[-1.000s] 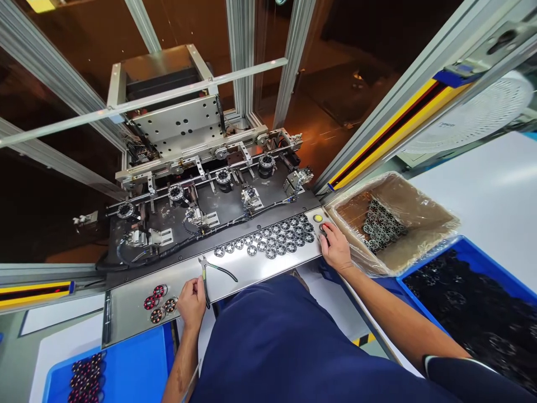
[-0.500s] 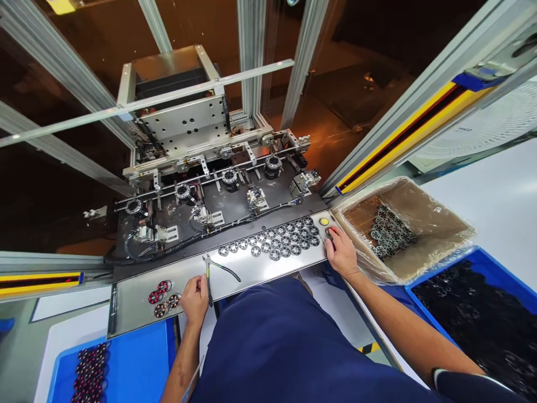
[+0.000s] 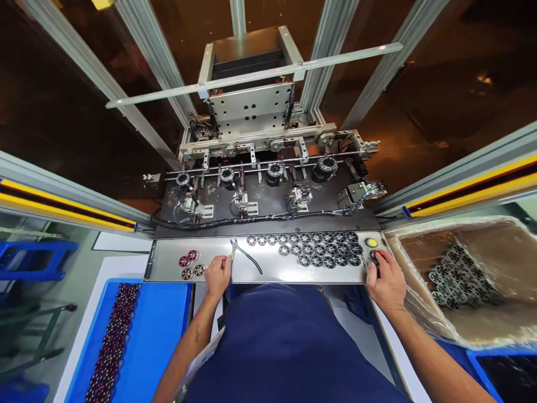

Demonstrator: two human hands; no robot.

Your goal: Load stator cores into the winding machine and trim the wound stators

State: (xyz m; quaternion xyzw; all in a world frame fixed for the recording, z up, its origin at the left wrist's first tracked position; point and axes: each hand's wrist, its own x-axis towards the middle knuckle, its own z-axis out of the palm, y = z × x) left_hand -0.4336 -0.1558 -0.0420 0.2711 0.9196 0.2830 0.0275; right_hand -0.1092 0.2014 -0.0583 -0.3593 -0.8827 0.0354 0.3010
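My left hand (image 3: 218, 276) rests at the front edge of the metal ledge with its fingers curled in. It lies against one handle of the diagonal cutters (image 3: 235, 245), which lie with handles spread; whatever the fingers hold is hidden. My right hand (image 3: 386, 281) is at the ledge's right end, thumb and fingers bent around a red and black button (image 3: 375, 255). A yellow button (image 3: 371, 242) sits just beyond it. Several round silver-and-black parts (image 3: 318, 249) lie in rows between my hands. Left of my left hand are several red and copper wound rings (image 3: 188, 261).
Behind the ledge stands a machine (image 3: 268, 193) with round fixtures, clamps and cables. Yellow light bars (image 3: 67, 204) flank it. A blue tray (image 3: 157, 336) with wound rings is at lower left. A plastic-lined box (image 3: 516, 313) of round parts stands at right.
The view has swung left and levelled, so the bench appears further right. Both hands keep their places, the left by the cutters, the right at the button.
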